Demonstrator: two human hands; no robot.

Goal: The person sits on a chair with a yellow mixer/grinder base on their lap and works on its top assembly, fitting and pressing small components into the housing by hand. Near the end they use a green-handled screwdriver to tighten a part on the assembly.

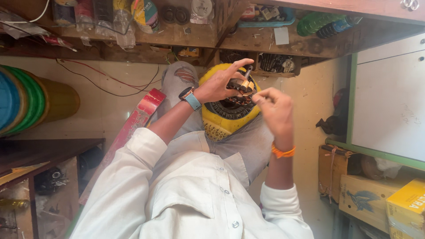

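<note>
In the head view, the person is sitting with knees up in torn grey jeans (179, 82), and a yellow motor housing (226, 121) is resting on the lap between the thighs, its round open face turned up and showing a dark ring of windings inside. The left hand (219, 86) is reaching over the top of the housing with its forefinger stretched out and the other fingers curling around a small dark and brass part (242, 85) with a short metal shaft sticking up from it; the part is being held just above the housing's opening. A watch with a blue strap (191, 98) is sitting on that wrist. The right hand (276, 110) is closing into a loose fist just beside the part, its thumb and forefinger pinching together at the tip; whether something thin is caught between them is too small to tell. An orange thread band (283, 152) is circling the right wrist. Both arms are coming out of rolled-up white shirt sleeves (133, 177).

Around the person, a wooden shelf (186, 37) crowded with packets and spools is running across the top, a red flat bar (133, 124) is leaning by the left knee, green and yellow coils (35, 99) are lying at the left, and yellow cardboard boxes (405, 206) are stacked at the lower right.
</note>
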